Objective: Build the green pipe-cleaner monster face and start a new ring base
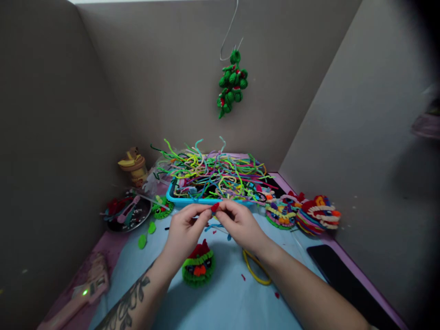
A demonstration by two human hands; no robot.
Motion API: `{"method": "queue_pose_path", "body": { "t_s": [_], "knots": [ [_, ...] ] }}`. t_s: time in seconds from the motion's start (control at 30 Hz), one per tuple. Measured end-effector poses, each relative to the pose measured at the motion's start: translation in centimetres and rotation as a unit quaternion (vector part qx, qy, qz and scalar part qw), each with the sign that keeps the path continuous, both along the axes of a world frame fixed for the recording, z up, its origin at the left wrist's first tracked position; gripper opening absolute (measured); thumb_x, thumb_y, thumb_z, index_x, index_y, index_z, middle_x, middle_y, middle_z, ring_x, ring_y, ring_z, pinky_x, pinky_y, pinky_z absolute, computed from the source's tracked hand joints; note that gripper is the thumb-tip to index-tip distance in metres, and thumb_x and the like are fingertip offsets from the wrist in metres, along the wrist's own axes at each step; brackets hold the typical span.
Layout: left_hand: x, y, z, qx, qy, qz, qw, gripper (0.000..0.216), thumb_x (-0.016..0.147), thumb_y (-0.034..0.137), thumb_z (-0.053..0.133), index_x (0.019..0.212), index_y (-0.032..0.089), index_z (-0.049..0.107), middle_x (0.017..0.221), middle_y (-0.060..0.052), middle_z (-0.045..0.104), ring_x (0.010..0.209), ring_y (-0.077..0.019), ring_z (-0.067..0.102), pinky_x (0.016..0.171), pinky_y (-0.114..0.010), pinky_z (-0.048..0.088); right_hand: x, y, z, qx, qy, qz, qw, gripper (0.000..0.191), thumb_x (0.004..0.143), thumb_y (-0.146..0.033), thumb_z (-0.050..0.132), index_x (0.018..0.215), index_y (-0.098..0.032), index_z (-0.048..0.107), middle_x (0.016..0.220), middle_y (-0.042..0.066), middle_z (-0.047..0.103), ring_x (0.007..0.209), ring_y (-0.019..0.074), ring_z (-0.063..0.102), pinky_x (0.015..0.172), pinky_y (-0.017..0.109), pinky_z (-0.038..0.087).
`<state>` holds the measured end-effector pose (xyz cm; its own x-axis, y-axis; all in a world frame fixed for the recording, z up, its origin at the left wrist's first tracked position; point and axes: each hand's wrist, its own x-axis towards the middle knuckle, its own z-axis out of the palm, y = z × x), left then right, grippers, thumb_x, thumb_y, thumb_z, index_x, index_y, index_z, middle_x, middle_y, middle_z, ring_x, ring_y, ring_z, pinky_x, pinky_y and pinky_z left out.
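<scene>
A small red piece of fuzzy pipe cleaner (215, 207) is pinched between my two hands, above the middle of the table. My left hand (187, 225) grips it from the left with thumb and fingertips. From the right, my right hand (240, 225) has its thumb and fingers closed on the same piece. Just below my left wrist stands a round green pipe-cleaner figure (198, 275) with dark eyes, an orange beak and a red top. A yellow pipe-cleaner loop (255, 268) lies partly under my right forearm.
Behind my hands, a blue tray (192, 200) overflows with coloured pipe cleaners (220, 174). A pink glue gun (84, 293) with a green light lies left, near a metal bowl (139, 220). Finished fuzzy figures (314, 216) and a black phone-like slab (338, 270) are right.
</scene>
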<state>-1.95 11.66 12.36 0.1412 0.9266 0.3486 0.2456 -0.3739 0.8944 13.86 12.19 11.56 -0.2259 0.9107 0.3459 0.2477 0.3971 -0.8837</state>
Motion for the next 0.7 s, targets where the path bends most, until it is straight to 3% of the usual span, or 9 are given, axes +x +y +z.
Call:
{"method": "queue_pose_path", "body": {
  "t_s": [0.13,0.4,0.53,0.7],
  "knots": [
    [-0.24,-0.18,-0.14,0.131,0.086,0.016,0.988,0.014,0.08,0.022,0.062,0.091,0.017,0.07,0.086,-0.005,0.07,0.073,-0.0131,0.063,0.058,-0.019,0.049,0.0,0.05,0.01,-0.033,0.025,0.011,0.999,0.018,0.085,-0.025,0.048,0.069,-0.019,0.047,0.062,-0.004,0.041,0.057,0.0101,0.039,0.053,0.022,0.032],
    [-0.36,-0.13,-0.39,0.263,0.154,0.026,0.952,0.012,0.082,0.016,0.059,0.091,0.015,0.067,0.085,-0.006,0.071,0.079,-0.0142,0.064,0.073,-0.023,0.049,0.09,-0.08,0.36,-0.019,0.019,0.034,0.999,0.021,0.087,-0.026,0.047,0.068,-0.019,0.045,0.064,-0.004,0.041,0.06,0.01,0.039,0.056,0.023,0.032],
    [-0.28,-0.1,-0.51,0.246,0.132,0.032,0.96,0.01,0.083,0.017,0.058,0.087,0.015,0.067,0.082,-0.006,0.07,0.075,-0.0141,0.064,0.069,-0.023,0.049,0.09,-0.31,0.54,-0.008,0.027,0.044,0.999,0.021,0.087,-0.026,0.048,0.067,-0.018,0.046,0.064,-0.004,0.043,0.061,0.01,0.039,0.057,0.023,0.033],
    [0.08,-0.36,0.09,0.123,0.06,0.028,0.99,0.012,0.082,0.022,0.058,0.081,0.017,0.069,0.073,-0.002,0.067,0.063,-0.012,0.059,0.057,-0.021,0.046,0.1,-0.25,0.43,-0.043,0.077,0.041,0.995,0.012,0.083,-0.027,0.054,0.076,-0.018,0.051,0.067,-0.003,0.049,0.061,0.0101,0.044,0.056,0.022,0.036]
  ]
}}
